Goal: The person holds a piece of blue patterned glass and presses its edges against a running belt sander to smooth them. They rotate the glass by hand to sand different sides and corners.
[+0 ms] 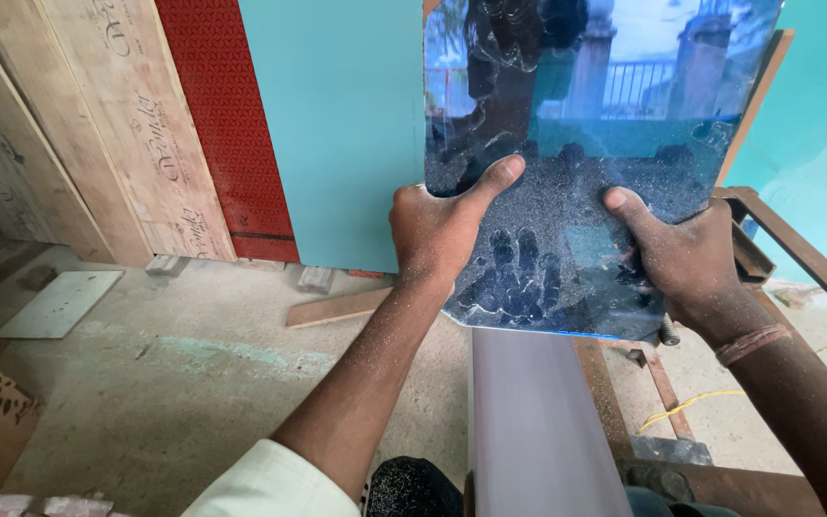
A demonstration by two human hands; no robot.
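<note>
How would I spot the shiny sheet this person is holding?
Find the turquoise board leaning against the wall; right of it, the left hand and right hand hold up a glossy dark panel. It alone is mirror-like, dusty and handprinted.

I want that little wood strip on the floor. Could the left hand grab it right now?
Probably not: the left hand is gripping the dusty glossy panel together with the right hand, and the wood strip lies lower, on the floor.

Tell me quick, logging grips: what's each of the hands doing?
Left hand: closed on the glossy dusty panel.
Right hand: closed on the same panel.
</note>
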